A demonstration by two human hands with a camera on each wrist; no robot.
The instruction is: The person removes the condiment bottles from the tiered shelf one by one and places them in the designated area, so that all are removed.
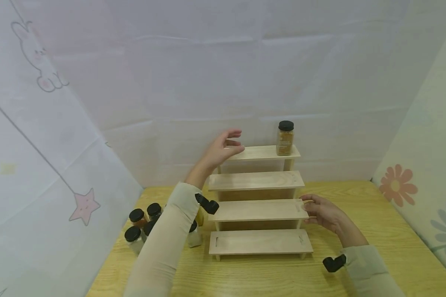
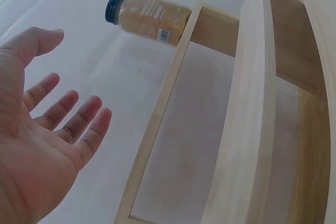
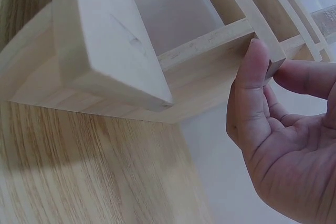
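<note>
A light wooden rack [image 1: 260,210] with stepped shelves stands on the table. On the right end of its top shelf, a spice jar [image 1: 285,139] with a black lid and orange-brown contents stands upright. My left hand [image 1: 224,146] is at the left end of that shelf, fingers apart and nothing held; the left wrist view shows its bare palm [image 2: 47,140], apart from the jar. My right hand [image 1: 323,212] pinches the right end of the second shelf from the bottom between thumb and fingers, as the right wrist view also shows at the shelf's corner [image 3: 275,51].
Several black-lidded jars [image 1: 134,235] stand on the table left of the rack, partly hidden by my left sleeve [image 1: 160,247]. A pale jar [image 1: 194,237] stands close to the rack's left side. White cloth walls [image 1: 208,82] surround the wood-grain table [image 1: 357,206].
</note>
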